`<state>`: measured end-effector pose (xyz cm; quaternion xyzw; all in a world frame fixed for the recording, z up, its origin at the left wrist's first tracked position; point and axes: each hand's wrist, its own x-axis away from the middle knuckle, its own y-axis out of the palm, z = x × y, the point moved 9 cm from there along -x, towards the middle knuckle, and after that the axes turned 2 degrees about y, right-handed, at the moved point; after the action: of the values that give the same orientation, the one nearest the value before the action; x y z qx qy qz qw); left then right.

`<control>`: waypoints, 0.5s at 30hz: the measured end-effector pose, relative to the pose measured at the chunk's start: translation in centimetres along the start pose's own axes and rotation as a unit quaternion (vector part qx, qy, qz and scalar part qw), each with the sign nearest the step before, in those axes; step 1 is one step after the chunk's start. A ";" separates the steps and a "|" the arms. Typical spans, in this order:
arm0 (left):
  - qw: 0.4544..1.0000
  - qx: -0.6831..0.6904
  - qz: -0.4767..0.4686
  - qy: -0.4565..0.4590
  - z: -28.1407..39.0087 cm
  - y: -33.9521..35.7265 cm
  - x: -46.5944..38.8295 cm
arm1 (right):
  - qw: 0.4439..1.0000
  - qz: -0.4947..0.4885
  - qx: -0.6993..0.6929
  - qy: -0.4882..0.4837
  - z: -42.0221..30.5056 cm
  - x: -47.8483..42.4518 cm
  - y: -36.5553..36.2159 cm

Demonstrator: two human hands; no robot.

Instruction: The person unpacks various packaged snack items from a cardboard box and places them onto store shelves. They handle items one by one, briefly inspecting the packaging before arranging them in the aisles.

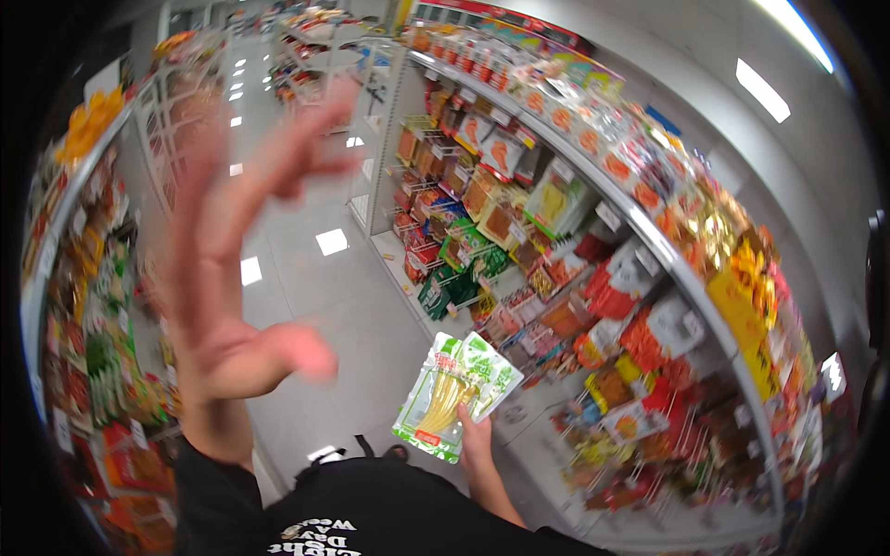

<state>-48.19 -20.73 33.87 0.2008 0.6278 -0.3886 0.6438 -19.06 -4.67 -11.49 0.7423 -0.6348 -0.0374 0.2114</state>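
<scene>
Two green-and-white plastic food packets (439,403) are fanned out low in front of my body. Through the clear window of the front one, pale yellow strips show. My right hand (475,436) pinches them at their lower right edge, the thumb lying on the front packet. Raised close to the camera, my left hand (257,229) is blurred, with its fingers curved and spread apart from the thumb. Nothing is between those fingers. Behind it lies the aisle.
To the right runs a shelf unit (650,226) hung with bagged snacks on wire hooks, more packages along its top. Another stocked rack (104,347) curves along the left. Between them stretches a grey tiled floor (327,306), leading to further shelves (316,48).
</scene>
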 end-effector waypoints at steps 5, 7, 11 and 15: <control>0.995 0.023 0.054 0.075 -0.5 1.1 -2.8 | 0.998 -0.038 0.036 0.032 -0.6 -5.6 1.2; 0.994 0.050 0.060 0.070 -2.4 2.1 -3.0 | 0.998 -0.041 0.039 0.022 -1.3 -7.0 1.7; 0.992 0.074 0.073 0.071 -5.7 2.1 -3.5 | 0.998 -0.016 0.057 0.028 -4.0 -8.2 4.0; 0.986 0.128 0.083 0.069 -12.1 3.5 -3.4 | 0.998 0.014 0.048 0.029 -5.5 -9.9 5.3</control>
<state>-53.19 -8.69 34.77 0.3596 0.5970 -0.3965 0.5975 -24.12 5.71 -6.68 0.7435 -0.6395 0.0175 0.1946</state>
